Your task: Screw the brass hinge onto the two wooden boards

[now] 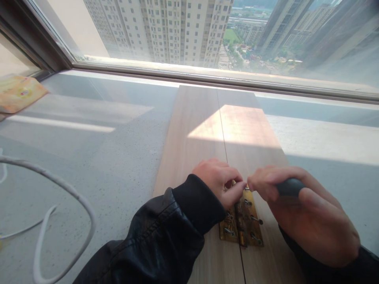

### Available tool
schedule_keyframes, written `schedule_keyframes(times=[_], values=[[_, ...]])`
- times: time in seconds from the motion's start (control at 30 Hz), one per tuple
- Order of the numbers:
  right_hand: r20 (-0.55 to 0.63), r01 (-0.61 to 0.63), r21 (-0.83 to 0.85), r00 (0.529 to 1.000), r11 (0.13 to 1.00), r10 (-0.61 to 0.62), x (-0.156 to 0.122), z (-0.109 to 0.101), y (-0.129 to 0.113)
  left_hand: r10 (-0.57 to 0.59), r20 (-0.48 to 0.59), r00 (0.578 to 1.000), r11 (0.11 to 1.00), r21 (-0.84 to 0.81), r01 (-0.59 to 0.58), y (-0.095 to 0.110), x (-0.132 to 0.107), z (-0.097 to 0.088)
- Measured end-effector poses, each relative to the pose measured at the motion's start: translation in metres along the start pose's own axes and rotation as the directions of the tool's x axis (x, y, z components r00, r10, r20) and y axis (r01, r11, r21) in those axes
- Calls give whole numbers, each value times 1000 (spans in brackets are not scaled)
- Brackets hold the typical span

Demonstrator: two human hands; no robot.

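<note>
A brass-coloured hinge [244, 225] lies across the seam between two pale wooden boards [201, 122]. Several screws stand or lean in its holes, among them a tilted screw [257, 219] on the right leaf. My left hand [220, 179] is closed over the hinge's far end, thumb and forefinger pinching a small screw [246, 188]. From the right, my right hand [308, 213] wraps round the dark grey handle of a screwdriver [290, 187]. Its fingertips point at the screw, almost meeting my left fingertips. The screwdriver's shaft and tip are hidden by the fingers.
The boards rest on a speckled white windowsill [118, 165], below a closed window with a dark frame [166, 73]. A white cable [85, 205] loops at the left. An orange-yellow packet [22, 94] lies at the far left.
</note>
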State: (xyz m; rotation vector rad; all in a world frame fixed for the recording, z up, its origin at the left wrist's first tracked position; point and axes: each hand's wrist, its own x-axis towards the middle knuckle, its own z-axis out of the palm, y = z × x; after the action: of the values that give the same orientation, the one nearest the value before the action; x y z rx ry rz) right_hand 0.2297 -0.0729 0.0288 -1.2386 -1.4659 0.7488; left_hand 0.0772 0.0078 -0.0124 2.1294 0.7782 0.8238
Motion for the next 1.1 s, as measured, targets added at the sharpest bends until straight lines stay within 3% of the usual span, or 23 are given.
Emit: schedule_keyframes(times=[0.07,0.17,0.37,0.6,0.77,1.1], values=[[32,-30,198,999,980,25,2,3,-1,7,1,1000,1000,-4,-7,0,0,0],[5,-17,305,1000,952,17,4,5,3,17,3,1000,1000,-3,-17,-1,0,0],[-109,143,261,987,955,-118,8,0,13,33,-8,999,999,-15,-33,-2,1,2],[-175,226,247,967,942,-186,12,-4,17,32,-13,999,999,-37,-33,2,0,-2],[-84,194,214,980,957,-180,8,-9,18,38,-22,999,998,-41,-39,1,0,-2],[98,23,356,993,934,-62,11,-14,15,40,-63,997,998,-44,-43,0,0,-1]])
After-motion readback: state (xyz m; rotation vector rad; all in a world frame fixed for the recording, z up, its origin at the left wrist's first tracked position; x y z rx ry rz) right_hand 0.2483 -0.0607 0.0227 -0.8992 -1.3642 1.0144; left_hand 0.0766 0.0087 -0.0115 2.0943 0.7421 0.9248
